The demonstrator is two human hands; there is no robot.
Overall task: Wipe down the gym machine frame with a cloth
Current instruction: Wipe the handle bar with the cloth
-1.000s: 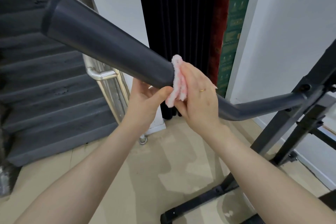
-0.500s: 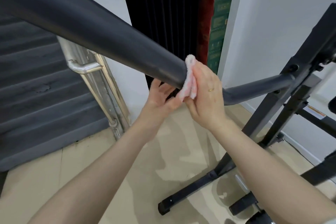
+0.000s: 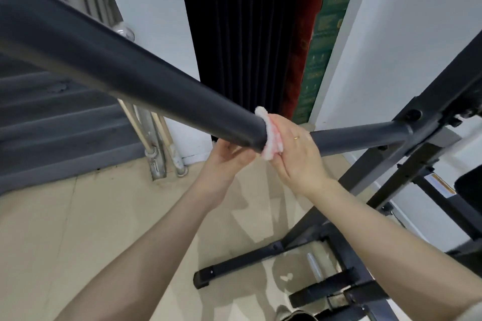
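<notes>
A thick dark grey bar point(image 3: 146, 78) of the gym machine frame slants from upper left down to the middle, then bends toward the black upright point(image 3: 427, 122) on the right. A pink and white cloth point(image 3: 271, 135) is wrapped around the bar at the bend. My right hand point(image 3: 297, 154) grips the cloth around the bar from the right side. My left hand point(image 3: 229, 161) reaches up under the bar beside the cloth, its fingers hidden behind the bar.
Black frame feet point(image 3: 234, 266) and struts lie on the beige tiled floor at lower right. Metal stair railing posts point(image 3: 159, 148) and grey carpeted stairs point(image 3: 65, 122) stand at left. A dark curtain point(image 3: 240, 34) and white wall are behind.
The view has swung closer to the bar. Both hands and the cloth have slid a little further down the bar toward the bend.
</notes>
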